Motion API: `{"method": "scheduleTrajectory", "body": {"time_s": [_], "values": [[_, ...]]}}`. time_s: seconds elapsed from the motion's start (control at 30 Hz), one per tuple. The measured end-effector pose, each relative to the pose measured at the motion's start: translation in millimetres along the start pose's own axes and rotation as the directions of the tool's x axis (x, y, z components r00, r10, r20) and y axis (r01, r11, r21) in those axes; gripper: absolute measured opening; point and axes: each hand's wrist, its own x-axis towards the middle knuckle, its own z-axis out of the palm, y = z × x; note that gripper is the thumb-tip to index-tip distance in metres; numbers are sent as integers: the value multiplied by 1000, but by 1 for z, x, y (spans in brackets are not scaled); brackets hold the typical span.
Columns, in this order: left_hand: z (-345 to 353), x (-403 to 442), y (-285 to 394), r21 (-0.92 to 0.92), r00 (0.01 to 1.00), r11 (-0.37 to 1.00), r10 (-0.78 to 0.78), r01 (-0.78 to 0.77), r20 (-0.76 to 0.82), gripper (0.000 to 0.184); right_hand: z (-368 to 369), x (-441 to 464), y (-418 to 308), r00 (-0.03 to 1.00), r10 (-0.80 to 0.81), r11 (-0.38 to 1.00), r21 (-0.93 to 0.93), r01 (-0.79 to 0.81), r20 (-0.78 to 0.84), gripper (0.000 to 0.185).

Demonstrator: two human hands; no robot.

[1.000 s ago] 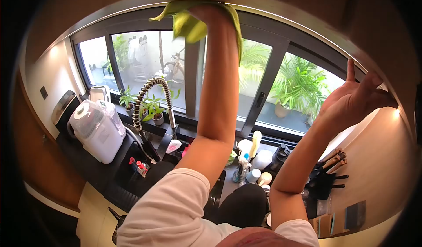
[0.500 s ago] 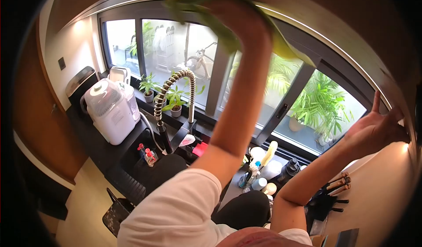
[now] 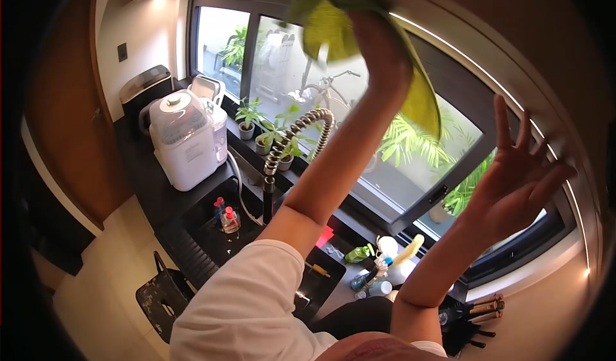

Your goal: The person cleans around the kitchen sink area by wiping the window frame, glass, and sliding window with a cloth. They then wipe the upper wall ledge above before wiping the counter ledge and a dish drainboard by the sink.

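Observation:
My left hand (image 3: 384,50) is raised high before the window, its fingers mostly hidden by a yellow-green cleaning cloth (image 3: 420,101) that drapes around it. The cloth lies near the upper window frame and the underside of the overhead cabinet; whether it touches them I cannot tell. My right hand (image 3: 513,184) is up at the right with its fingers spread, at the cabinet's lit edge, and holds nothing. Behind both hands is the sliding window (image 3: 443,191) in its dark frame.
Below are a sink (image 3: 212,232) with red-topped bottles (image 3: 230,220), a coiled spring faucet (image 3: 301,127), potted plants (image 3: 247,127) and a white appliance (image 3: 186,149). Bottles and brushes (image 3: 382,265) stand by the sill, with wooden-handled utensils (image 3: 484,306) at right. A black stool (image 3: 160,300) sits low left.
My view has shifted, so the scene sits differently in the frame. The cloth in my left hand has changed shape and hangs lower over the glass. My right hand's fingers are more spread.

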Motion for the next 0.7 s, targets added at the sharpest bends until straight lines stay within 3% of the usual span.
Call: {"method": "scheduleTrajectory", "body": {"time_s": [0.03, 0.13, 0.17, 0.23, 0.27, 0.33, 0.37, 0.43, 0.53, 0.63, 0.7], "values": [[-2, -7, 1, 39, 999, 998, 44, -45, 28, 44, 7, -3, 7, 997, 76, 985, 153, -80, 35, 60], [-32, 49, -26, 180, 963, 946, 270, -269, 18, 43, 12, 3, 14, 975, 173, 971, 191, -145, -137, 66], [-46, 83, -21, 7, 974, 975, 220, -220, -48, 41, 9, 5, 10, 975, 210, 937, 299, -178, -78, 73], [-73, 139, -7, -354, 986, 926, 85, -130, -141, 37, 16, 5, 9, 966, 222, 950, 254, -184, -132, 76], [-85, 159, 1, -401, 984, 908, 55, -119, -168, 38, 20, 4, 12, 928, 358, 865, 410, -288, -103, 76], [-108, 189, 21, -359, 975, 926, 37, -116, -220, 38, 31, -3, 25, 809, 587, 596, 668, -446, 17, 77], [-119, 202, 31, -327, 971, 938, 38, -116, -237, 39, 45, -9, 43, 818, 574, 666, 560, -494, 39, 72], [-141, 226, 47, -250, 964, 962, 43, -111, -262, 40, 62, 2, 76, 750, 638, 519, 621, -588, 176, 63], [-161, 251, 68, -128, 958, 988, 50, -89, -281, 41, 81, 24, 133, 684, 673, 433, 600, -673, 282, 52], [-163, 250, 72, -51, 960, 997, 41, -57, -276, 43, 95, 27, 177, 676, 568, 370, 589, -719, 469, 44], [-152, 227, 63, -15, 968, 999, 24, -29, -252, 44, 97, 29, 215, 654, 596, 368, 565, -738, 466, 52]]}}
